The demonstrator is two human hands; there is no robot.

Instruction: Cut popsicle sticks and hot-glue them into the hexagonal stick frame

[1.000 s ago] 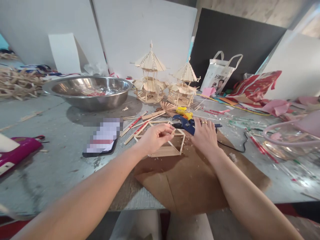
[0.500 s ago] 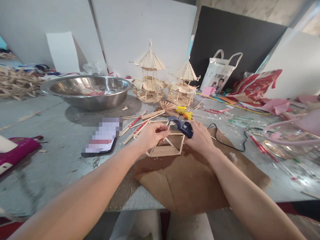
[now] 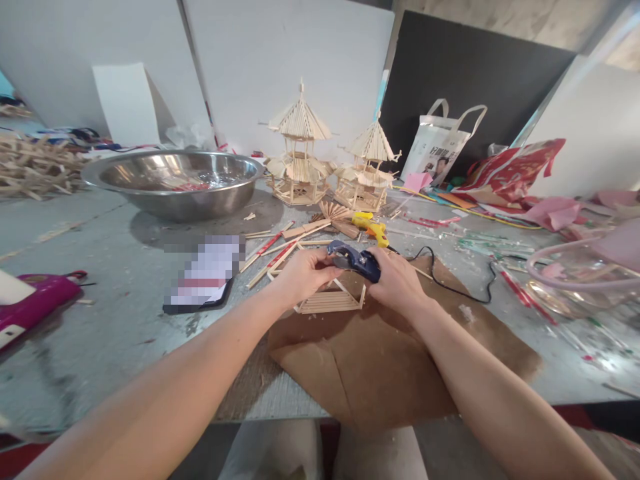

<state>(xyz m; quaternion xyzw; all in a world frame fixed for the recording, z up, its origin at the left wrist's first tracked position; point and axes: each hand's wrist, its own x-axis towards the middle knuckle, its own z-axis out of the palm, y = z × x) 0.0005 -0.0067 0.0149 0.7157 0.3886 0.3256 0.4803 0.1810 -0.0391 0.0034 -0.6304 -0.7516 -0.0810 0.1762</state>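
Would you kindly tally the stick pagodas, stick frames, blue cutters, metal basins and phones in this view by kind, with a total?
Stick pagodas: 2
Stick frame: 1
Blue cutter: 1
Metal basin: 1
Phone: 1
Total: 6

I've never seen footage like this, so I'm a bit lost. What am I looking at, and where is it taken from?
There's no machine: these are a person's bare hands, seen from a camera worn on their head, looking forward and down. The right hand holds a blue cutting tool, its jaws at the left hand's fingertips. Whatever those may pinch is hidden. Below is a frame of pale sticks, partly over brown board. On the grey table also sit a phone, a metal basin and two pagoda-shaped stick models.
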